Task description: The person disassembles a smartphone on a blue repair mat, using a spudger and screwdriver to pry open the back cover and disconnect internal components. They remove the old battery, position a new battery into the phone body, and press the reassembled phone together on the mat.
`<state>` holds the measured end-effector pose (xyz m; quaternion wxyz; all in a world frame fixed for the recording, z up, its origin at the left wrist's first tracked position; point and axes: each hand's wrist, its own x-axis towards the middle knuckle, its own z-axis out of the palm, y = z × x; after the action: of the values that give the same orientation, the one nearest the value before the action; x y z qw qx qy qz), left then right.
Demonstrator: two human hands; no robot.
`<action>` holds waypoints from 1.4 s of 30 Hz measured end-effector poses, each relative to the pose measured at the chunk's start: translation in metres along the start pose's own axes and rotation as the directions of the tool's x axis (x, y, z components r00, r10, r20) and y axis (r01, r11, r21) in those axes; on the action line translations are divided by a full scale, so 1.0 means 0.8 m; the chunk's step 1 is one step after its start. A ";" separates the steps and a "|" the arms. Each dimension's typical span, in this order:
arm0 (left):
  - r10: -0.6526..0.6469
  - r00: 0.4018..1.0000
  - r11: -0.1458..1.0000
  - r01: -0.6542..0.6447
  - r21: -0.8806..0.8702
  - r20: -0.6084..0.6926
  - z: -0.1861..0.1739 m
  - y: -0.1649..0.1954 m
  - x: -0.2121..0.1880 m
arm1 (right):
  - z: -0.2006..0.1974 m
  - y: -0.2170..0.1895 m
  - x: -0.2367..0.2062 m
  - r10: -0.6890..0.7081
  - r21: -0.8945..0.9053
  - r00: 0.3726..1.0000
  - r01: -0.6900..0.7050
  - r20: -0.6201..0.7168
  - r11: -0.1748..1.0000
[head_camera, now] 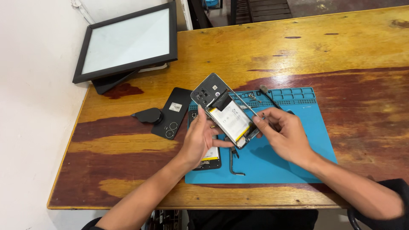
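Above a blue mat (294, 157), left hand (199, 138) and right hand (284, 135) both grip the opened phone (223, 111) between them.

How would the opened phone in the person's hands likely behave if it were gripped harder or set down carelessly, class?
The opened phone is probably stiff, since it keeps its flat shape held only at its edges by the left hand and right hand. Its exposed battery and circuitry look fragile. Being flat, it would hardly roll.
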<state>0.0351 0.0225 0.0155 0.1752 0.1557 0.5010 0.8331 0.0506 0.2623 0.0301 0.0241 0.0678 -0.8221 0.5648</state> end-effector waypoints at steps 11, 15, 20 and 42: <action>0.036 0.999 0.999 -0.036 -0.007 -0.029 0.003 -0.003 -0.002 | -0.002 -0.005 0.005 0.023 0.004 0.999 -0.024 0.025 1.000; 0.056 0.998 0.998 -0.057 -0.037 -0.032 0.001 0.003 -0.002 | 0.001 -0.007 0.001 0.005 -0.003 0.999 -0.005 0.041 1.000; 0.028 0.998 0.999 -0.029 -0.022 -0.056 0.001 0.000 0.000 | 0.002 -0.007 0.002 -0.047 -0.009 0.998 0.047 0.046 0.999; 0.054 0.998 0.993 -0.052 -0.111 0.014 0.007 0.012 -0.002 | -0.005 0.002 0.002 0.031 0.141 0.989 -0.051 0.142 0.989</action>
<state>0.0375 0.0219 0.0263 0.1656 0.1663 0.4484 0.8625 0.0483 0.2664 0.0304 -0.0500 0.0918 -0.7798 0.6172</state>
